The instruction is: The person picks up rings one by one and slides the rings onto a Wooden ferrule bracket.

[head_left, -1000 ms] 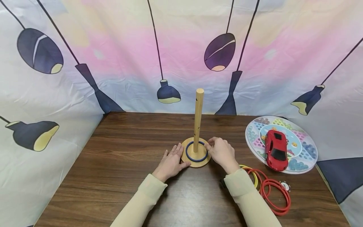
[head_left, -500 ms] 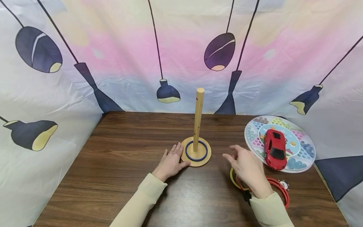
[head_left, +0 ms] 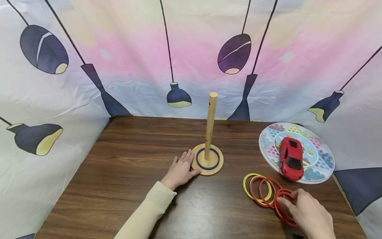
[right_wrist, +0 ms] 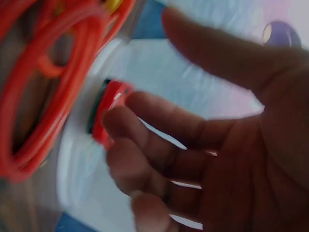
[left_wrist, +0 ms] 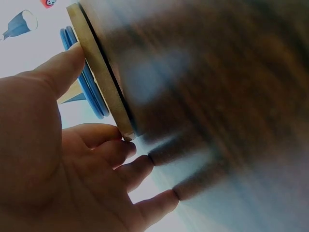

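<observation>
A wooden peg [head_left: 210, 126] rises from a round wooden base [head_left: 219, 168]. Blue rings [left_wrist: 91, 89] lie stacked around its foot, seen edge-on in the left wrist view. My left hand [head_left: 180, 170] rests at the left side of the base, fingers extended, the thumb on the rim. To the right, my right hand [head_left: 311, 212] is over the red rings [head_left: 277, 212], thumb and fingers apart. In the right wrist view a gap shows between these fingers and the red rings [right_wrist: 72, 96], with nothing held.
Yellow rings [head_left: 245, 186] overlap the left part of the red ones. Behind them, a red toy car [head_left: 290, 157] sits on a round patterned game board [head_left: 317, 174]. A printed cloth [head_left: 134, 66] hangs along the back and sides of the brown table [head_left: 125, 186].
My right hand has left the blue rings at the base and moved right and nearer, over the red rings. My left hand stays at the base.
</observation>
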The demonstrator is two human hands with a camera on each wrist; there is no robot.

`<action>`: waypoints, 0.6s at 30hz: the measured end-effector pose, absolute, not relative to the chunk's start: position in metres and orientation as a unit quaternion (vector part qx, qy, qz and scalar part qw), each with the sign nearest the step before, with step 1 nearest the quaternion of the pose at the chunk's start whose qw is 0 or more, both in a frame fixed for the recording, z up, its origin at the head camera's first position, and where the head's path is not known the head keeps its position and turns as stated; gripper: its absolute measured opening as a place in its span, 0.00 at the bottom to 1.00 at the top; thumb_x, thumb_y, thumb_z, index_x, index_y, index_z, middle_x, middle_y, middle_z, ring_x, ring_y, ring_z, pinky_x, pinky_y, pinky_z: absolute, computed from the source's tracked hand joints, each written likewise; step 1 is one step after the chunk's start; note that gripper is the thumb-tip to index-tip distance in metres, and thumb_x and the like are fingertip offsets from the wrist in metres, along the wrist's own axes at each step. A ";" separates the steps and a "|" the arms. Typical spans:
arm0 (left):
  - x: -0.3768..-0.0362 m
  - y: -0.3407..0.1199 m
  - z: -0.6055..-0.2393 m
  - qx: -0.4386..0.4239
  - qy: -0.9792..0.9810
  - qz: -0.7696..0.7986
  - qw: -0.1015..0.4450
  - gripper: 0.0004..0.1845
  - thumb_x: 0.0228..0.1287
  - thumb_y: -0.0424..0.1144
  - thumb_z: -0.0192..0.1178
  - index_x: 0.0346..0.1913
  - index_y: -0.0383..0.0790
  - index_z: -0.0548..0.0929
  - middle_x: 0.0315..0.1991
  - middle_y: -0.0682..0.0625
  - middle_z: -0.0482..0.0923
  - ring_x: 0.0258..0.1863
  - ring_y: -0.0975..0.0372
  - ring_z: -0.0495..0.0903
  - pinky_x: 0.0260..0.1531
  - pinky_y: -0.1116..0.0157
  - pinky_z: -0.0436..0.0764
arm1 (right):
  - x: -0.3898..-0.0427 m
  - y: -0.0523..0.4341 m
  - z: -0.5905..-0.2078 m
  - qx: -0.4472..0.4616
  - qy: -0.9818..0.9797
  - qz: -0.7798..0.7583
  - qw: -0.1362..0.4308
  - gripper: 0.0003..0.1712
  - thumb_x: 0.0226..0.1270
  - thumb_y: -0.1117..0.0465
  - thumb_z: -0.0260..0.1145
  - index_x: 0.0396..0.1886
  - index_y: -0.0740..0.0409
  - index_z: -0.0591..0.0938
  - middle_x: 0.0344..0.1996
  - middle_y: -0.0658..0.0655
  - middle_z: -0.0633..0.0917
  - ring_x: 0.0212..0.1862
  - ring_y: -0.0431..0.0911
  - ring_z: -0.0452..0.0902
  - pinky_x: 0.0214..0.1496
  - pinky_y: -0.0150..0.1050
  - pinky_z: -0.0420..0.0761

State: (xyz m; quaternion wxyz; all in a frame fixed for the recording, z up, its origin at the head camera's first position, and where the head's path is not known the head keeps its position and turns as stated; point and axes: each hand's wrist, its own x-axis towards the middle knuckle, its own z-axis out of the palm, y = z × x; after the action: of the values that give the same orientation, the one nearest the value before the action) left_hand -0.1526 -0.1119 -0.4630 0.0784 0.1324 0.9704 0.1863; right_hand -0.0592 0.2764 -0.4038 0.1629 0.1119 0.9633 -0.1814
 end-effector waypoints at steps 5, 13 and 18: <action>-0.152 -0.111 -0.462 0.133 0.970 0.189 0.077 0.45 0.66 0.62 0.56 0.75 0.34 0.57 0.76 0.42 0.50 0.75 0.50 0.50 0.68 0.41 0.51 | -0.052 0.285 -0.421 0.092 0.957 -0.196 0.195 0.47 0.46 0.25 0.67 0.39 0.67 0.79 0.27 0.55 0.76 0.29 0.46 0.72 0.28 0.45 0.72; -0.152 -0.112 -0.463 0.134 0.970 0.188 0.075 0.45 0.66 0.62 0.56 0.75 0.34 0.56 0.76 0.42 0.50 0.75 0.50 0.50 0.68 0.41 0.51 | -0.048 0.284 -0.436 0.110 0.949 -0.208 0.211 0.42 0.43 0.28 0.71 0.37 0.63 0.78 0.28 0.54 0.78 0.30 0.46 0.74 0.30 0.49 0.73; -0.152 -0.112 -0.462 0.136 0.970 0.189 0.073 0.45 0.66 0.61 0.56 0.75 0.34 0.56 0.76 0.42 0.50 0.75 0.50 0.50 0.68 0.41 0.51 | -0.047 0.282 -0.442 0.111 0.946 -0.213 0.217 0.35 0.47 0.32 0.72 0.35 0.59 0.80 0.26 0.51 0.78 0.29 0.45 0.73 0.29 0.48 0.72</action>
State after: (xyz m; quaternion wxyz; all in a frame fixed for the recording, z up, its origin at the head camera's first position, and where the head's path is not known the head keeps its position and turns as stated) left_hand -0.1519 -0.1120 -0.4624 0.0729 0.1356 0.9698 0.1890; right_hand -0.0472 0.2824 -0.4416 0.2172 0.1111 0.9461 -0.2130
